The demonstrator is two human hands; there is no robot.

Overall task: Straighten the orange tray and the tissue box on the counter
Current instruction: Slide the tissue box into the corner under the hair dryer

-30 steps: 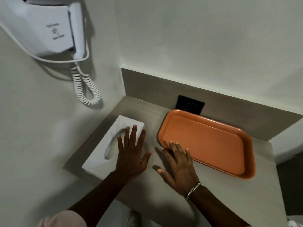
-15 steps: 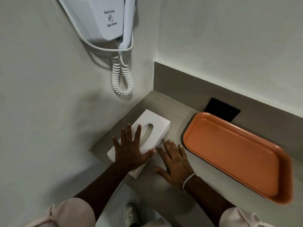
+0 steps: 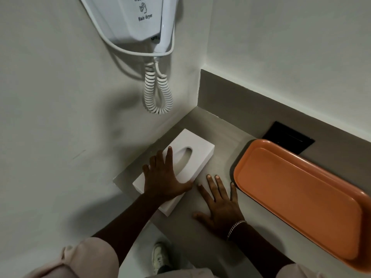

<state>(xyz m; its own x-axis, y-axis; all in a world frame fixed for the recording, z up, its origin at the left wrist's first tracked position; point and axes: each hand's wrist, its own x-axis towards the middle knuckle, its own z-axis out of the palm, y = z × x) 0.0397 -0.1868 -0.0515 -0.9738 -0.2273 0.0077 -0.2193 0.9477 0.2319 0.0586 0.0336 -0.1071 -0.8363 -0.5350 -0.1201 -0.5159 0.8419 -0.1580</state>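
A white tissue box (image 3: pixel 193 144) with an oval slot lies on the grey counter (image 3: pixel 218 135), close to the left wall and near the corner. My left hand (image 3: pixel 164 177) lies flat on the box's near half, fingers spread, thumb over its right edge. My right hand (image 3: pixel 219 203) rests palm down on the bare counter between the box and the orange tray (image 3: pixel 301 197), fingers apart and holding nothing. The tray lies empty along the back wall at the right, its near rim a short way from my right fingertips.
A white wall-mounted hair dryer (image 3: pixel 136 19) with a coiled cord (image 3: pixel 158 91) hangs on the left wall above the box. A black socket plate (image 3: pixel 289 139) sits in the backsplash behind the tray. The counter's front edge runs below my hands; a shoe (image 3: pixel 159 257) shows on the floor.
The view has swung left and down. My left hand has slid the tissue box toward the left wall, and my right hand has come off the tray's rim onto the bare counter.
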